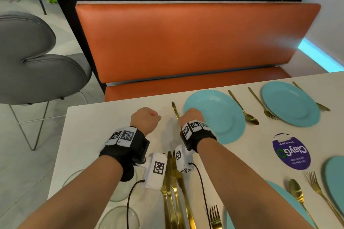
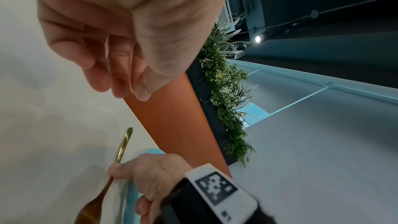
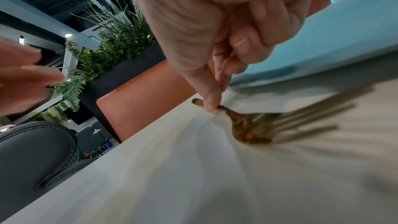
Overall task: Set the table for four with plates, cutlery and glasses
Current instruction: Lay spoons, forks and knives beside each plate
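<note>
right hand (image 1: 191,117) pinching gold fork (image 3: 247,129) — beside plate (image 1: 214,115)

Left hand (image 2: 120,37) loosely curled, empty — right hand (image 2: 150,176) pinching gold fork (image 2: 122,147).

Bare table (image 1: 104,135) lies left of the hands; plate (image 1: 214,115) and loose cutlery (image 1: 175,188) crowd the right and near side

Left hand (image 1: 145,118) loosely curled, right hand (image 1: 190,116) in a pinching grip
</note>
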Tool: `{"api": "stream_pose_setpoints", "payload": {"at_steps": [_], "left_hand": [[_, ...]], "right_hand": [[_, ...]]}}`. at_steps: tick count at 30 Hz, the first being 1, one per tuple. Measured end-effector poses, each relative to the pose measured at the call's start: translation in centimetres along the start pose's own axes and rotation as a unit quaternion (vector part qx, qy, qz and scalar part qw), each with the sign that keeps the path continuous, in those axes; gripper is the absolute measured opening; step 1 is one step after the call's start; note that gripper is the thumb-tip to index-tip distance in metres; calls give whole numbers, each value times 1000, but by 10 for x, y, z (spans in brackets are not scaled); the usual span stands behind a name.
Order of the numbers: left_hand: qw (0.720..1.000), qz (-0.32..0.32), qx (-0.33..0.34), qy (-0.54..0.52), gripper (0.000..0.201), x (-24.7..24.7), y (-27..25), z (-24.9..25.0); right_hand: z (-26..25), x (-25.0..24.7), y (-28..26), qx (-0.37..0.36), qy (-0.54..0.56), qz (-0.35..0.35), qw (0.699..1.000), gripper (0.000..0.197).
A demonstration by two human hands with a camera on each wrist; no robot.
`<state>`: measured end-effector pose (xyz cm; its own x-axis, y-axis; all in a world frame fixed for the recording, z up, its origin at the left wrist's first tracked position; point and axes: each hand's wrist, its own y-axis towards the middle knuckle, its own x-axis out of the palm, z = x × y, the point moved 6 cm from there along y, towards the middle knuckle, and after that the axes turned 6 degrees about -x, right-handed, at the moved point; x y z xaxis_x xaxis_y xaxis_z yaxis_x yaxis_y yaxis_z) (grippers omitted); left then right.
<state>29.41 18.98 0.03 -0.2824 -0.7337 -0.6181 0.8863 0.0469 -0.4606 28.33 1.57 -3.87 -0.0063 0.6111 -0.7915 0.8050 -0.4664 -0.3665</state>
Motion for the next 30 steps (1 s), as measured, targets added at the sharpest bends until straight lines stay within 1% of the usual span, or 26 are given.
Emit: {"api": "stream_pose_setpoints", "payload": {"at_steps": [3, 9, 13, 20, 24, 26, 29, 30], "left_hand": [[1000, -2, 1, 2, 25, 2, 1, 1], [1000, -6, -1, 2, 22, 7, 4, -1], [1000, -6, -2, -5, 22, 8, 6, -2], [1000, -4, -3, 1, 22, 11, 8, -5], [1000, -7, -2, 11, 22, 13, 5, -5], [1000, -9, -4, 20, 24, 14, 1, -5], [999, -14, -2, 41, 26, 20, -12, -1], [999, -18, -2, 49, 27, 24, -18, 1]], "right_hand": [[1, -4, 7, 4, 8, 3, 1000, 30], [1, -8, 15, -2, 18, -1, 1000, 23], [1, -9, 18, -7, 12, -5, 1000, 27], [3, -8, 21, -15, 6, 0, 1000, 27], [3, -11, 19, -15, 11, -9, 1000, 35], [2, -15, 15, -19, 5, -11, 1000, 38], [4, -25, 3, -38, -32, -14, 999, 32], [6, -28, -2, -44, -44, -15, 998, 34]]}}
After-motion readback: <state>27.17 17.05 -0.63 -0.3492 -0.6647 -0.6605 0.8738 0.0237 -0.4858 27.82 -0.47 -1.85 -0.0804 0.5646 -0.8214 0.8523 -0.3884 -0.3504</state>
